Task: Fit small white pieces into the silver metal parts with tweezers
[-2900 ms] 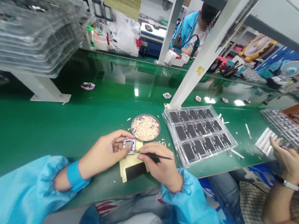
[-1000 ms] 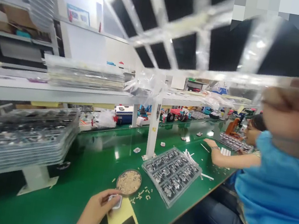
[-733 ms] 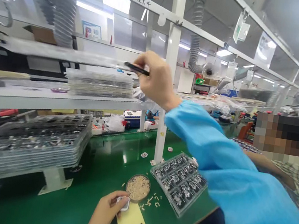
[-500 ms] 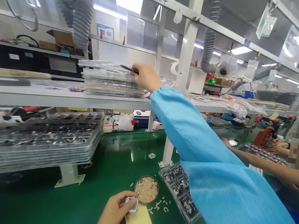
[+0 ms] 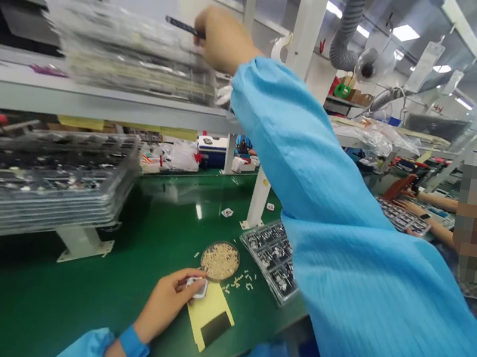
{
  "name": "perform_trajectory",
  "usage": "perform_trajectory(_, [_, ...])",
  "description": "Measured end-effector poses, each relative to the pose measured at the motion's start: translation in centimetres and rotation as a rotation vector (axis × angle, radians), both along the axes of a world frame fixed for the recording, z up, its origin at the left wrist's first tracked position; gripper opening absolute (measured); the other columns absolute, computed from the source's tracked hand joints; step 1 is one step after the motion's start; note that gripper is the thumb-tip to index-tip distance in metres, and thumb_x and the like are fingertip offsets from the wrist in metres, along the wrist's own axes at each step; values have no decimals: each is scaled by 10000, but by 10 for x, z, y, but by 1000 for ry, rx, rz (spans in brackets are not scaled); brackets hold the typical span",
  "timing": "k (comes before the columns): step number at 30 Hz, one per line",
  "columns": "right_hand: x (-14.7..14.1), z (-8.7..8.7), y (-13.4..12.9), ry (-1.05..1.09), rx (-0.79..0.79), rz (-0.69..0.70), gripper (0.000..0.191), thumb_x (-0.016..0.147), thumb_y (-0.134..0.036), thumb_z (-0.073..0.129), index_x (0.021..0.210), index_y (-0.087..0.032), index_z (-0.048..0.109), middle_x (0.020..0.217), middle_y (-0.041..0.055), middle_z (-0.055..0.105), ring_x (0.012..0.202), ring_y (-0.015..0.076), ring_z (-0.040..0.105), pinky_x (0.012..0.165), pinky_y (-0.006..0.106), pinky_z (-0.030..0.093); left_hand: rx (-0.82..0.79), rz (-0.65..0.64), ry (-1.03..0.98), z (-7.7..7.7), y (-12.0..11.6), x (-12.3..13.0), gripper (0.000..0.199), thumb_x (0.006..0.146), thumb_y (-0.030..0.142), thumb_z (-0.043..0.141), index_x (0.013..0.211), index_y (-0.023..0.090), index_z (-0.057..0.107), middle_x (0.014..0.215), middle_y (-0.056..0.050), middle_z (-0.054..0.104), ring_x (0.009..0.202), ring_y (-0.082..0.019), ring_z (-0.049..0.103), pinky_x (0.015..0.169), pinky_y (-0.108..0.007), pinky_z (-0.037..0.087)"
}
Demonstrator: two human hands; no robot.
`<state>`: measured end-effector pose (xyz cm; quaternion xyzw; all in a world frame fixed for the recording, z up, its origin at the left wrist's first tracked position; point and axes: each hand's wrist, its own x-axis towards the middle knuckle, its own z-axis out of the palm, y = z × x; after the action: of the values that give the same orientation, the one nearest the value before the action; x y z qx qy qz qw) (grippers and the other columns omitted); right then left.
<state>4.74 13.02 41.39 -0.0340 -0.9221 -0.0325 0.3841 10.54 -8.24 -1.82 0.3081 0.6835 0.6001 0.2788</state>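
Note:
My left hand (image 5: 169, 300) pinches a small white-rimmed square part (image 5: 197, 287) just above a yellow card (image 5: 208, 309) with a dark patch. Right behind it a round dish (image 5: 220, 261) holds many tiny beige pieces, and more of them lie scattered to its right. My right hand (image 5: 222, 40), in a blue sleeve, is raised over the shelf with its fingers closed round a thin black tool (image 5: 183, 27). Below and left of that hand is a stack of clear plastic trays (image 5: 135, 59), blurred by motion.
A white shelf (image 5: 96, 103) crosses above the green table (image 5: 160, 214), carried by a white post (image 5: 259, 197). Filled trays (image 5: 39, 177) are stacked at left; a compartment tray (image 5: 274, 256) lies at right. Another person's arms (image 5: 436, 216) are at far right.
The view has shifted, with the shelf and table appearing larger or displaced. My right hand stays above the tray stack with the black tool; my left hand keeps the small part.

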Motion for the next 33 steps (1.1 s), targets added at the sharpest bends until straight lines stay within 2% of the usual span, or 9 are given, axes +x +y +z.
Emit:
perform_trajectory(3, [29,-25,-15,109,126,-72,329,939,30,191,742,-80,430,1183,-12,574,1328,211,498,916,331,490,-41,13,-7,4,0,-2,501,695,574,790,973,158,777,877,-92,768,736,-230,700,621,-290,570])
perform_trajectory(4, [45,-43,-18,138,174,-14,613,852,-44,-144,776,-42,464,1118,-6,523,1350,178,475,933,353,439,-57,16,-14,5,0,-3,507,692,577,792,981,161,777,884,-93,772,743,-231,705,629,-290,578])
perform_trajectory(5, [63,-67,-20,161,193,53,682,908,-141,-155,828,-50,516,1050,-2,557,1290,176,541,953,393,447,-74,18,-21,6,1,-3,511,685,580,796,982,165,778,888,-93,776,753,-233,711,635,-288,585])
perform_trajectory(8, [125,-164,-3,-36,112,164,308,1012,-384,481,921,-124,619,889,1,638,942,187,662,894,346,486,-119,21,-31,7,1,-1,513,662,594,802,959,176,785,871,-88,782,767,-241,721,641,-284,596])
perform_trajectory(12, [196,-301,58,-414,-267,-132,273,930,-397,628,773,-177,667,712,27,639,676,167,589,652,289,405,-190,39,-39,5,2,2,526,627,634,799,899,184,795,848,-82,786,752,-248,719,632,-282,598])
perform_trajectory(16, [233,-381,106,-518,-450,-364,199,890,-369,675,831,-182,713,788,47,675,736,182,605,658,287,388,-264,54,-33,2,9,5,525,614,653,796,881,202,805,913,-77,795,819,-259,722,677,-273,592])
perform_trajectory(23, [242,-419,121,-515,-503,-378,287,808,-409,762,974,-182,707,951,72,690,839,204,636,725,295,429,-179,-58,-193,2,39,23,477,742,587,757,960,164,789,804,-63,765,619,-163,626,564,-226,499])
perform_trajectory(27, [243,-423,126,-463,-548,-349,298,755,-307,801,986,-186,658,995,62,699,900,213,642,777,302,448,-78,-125,-343,2,40,31,507,874,546,643,1171,141,713,679,-39,700,529,-122,529,468,-191,373])
perform_trajectory(33, [252,-414,97,-243,-726,-230,171,824,-335,726,856,-201,624,855,29,716,751,193,647,717,308,461,53,-147,-540,1,25,33,332,897,386,616,1077,125,715,936,-118,748,753,-207,695,566,-232,421])
